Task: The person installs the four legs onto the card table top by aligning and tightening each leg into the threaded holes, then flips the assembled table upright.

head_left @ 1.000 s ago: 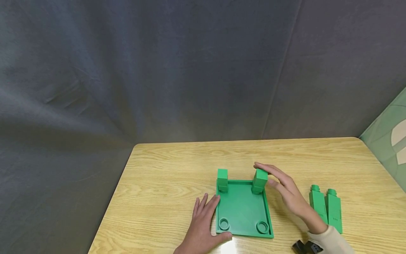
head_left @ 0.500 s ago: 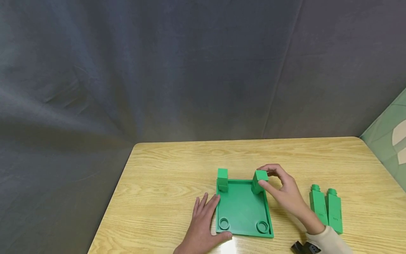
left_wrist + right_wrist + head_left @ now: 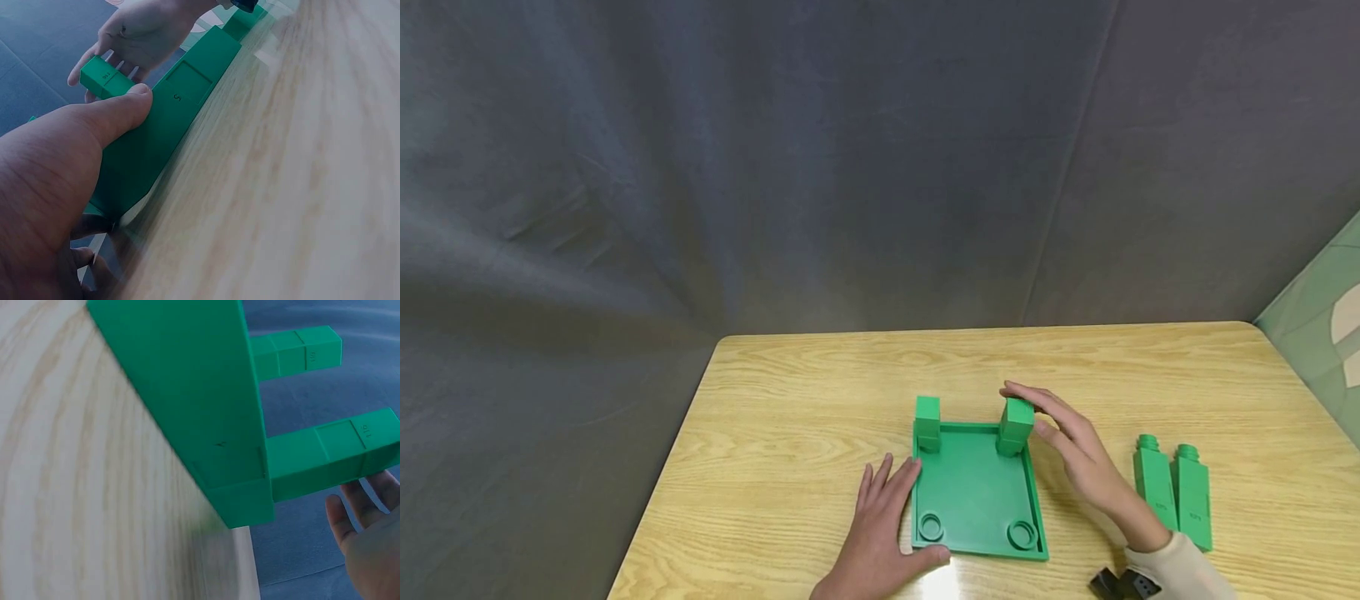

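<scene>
A green square board (image 3: pixel 973 492) with a raised rim lies on the wooden table. Green square posts stand upright at its two far corners: the left post (image 3: pixel 928 423) and the right post (image 3: pixel 1016 426). Round sockets show at the near corners. My left hand (image 3: pixel 874 533) braces the near left corner, straight index finger along the left side and thumb against the front wall. In the left wrist view, the thumb (image 3: pixel 119 112) lies along the board's wall. My right hand (image 3: pixel 1078 454) is around the right post, extended fingers behind it and thumb beside it, touching it loosely.
Two loose green posts with threaded ends, a left one (image 3: pixel 1155 483) and a right one (image 3: pixel 1192 500), lie side by side at the right. A black wrist device (image 3: pixel 1123 583) sits at the right sleeve. Dark cloth (image 3: pixel 880 167) hangs behind the table.
My right hand bent its fingers around the right post with the thumb on its front face, then loosened and straightened them again. The left hand and board stay put.
</scene>
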### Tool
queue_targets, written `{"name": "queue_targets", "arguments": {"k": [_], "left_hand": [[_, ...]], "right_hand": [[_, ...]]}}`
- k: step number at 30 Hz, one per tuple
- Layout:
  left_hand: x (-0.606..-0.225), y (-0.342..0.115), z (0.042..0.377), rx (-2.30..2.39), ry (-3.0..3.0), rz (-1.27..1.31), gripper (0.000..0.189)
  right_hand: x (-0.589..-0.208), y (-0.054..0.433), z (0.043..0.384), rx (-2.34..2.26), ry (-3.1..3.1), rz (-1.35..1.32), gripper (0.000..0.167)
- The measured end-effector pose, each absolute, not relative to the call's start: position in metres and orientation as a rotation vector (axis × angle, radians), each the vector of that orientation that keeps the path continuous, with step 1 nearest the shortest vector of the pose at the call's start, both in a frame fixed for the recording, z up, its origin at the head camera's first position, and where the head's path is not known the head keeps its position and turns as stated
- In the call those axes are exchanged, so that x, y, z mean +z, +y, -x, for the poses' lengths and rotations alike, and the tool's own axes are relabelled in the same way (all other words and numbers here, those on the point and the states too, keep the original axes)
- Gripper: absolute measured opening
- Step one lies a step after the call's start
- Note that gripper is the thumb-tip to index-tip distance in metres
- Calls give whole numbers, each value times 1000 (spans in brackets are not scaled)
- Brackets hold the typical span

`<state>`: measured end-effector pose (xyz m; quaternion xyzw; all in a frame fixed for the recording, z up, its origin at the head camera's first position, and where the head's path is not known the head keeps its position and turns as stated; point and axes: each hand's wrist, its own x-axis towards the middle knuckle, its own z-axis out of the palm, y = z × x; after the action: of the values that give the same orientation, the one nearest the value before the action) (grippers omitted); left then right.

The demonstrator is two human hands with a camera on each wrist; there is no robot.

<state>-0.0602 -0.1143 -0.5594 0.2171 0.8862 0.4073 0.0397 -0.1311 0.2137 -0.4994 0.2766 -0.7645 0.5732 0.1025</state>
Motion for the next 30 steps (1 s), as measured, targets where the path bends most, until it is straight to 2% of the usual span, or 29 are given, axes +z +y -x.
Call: {"name": "queue_targets", "arguments": {"k": [21,26,30], "left_hand": [[-559,-114,60,1256,2673,-626,108],[-560,-114,60,1251,2685,-636,108],[-560,-114,61,1247,2687,-641,107]], "right_hand": [[-502,214,129,1557,-2314,-535,38],[-501,214,129,1560,-2337,-561,49],[-499,215,129,1629,-2312,-702,57]]}}
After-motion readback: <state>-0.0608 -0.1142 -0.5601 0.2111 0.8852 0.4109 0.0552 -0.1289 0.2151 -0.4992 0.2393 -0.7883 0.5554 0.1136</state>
